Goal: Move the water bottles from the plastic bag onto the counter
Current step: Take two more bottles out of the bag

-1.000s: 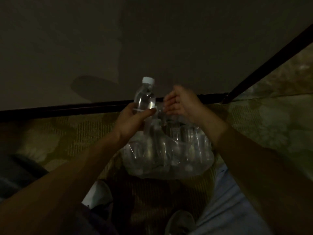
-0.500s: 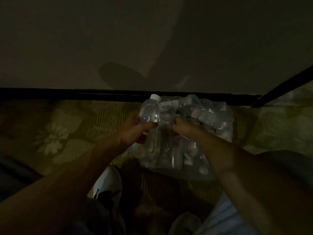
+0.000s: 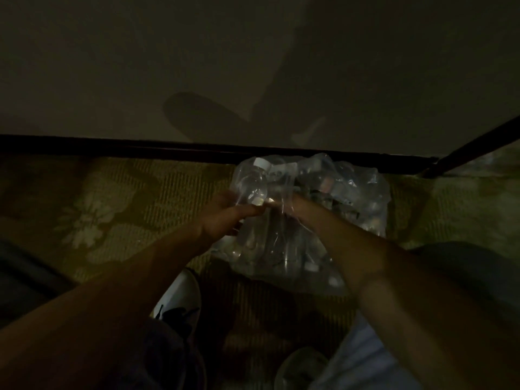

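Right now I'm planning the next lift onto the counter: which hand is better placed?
Left. The left hand already grips a white-capped water bottle, while the right hand is buried in the plastic bag.

A dim room shows a plain, shadowed grey-brown wall (image 3: 140, 66) above a dark strip of baseboard (image 3: 112, 146), which meets a yellow-green woven carpet with a pale floral pattern (image 3: 92, 220) on the floor.
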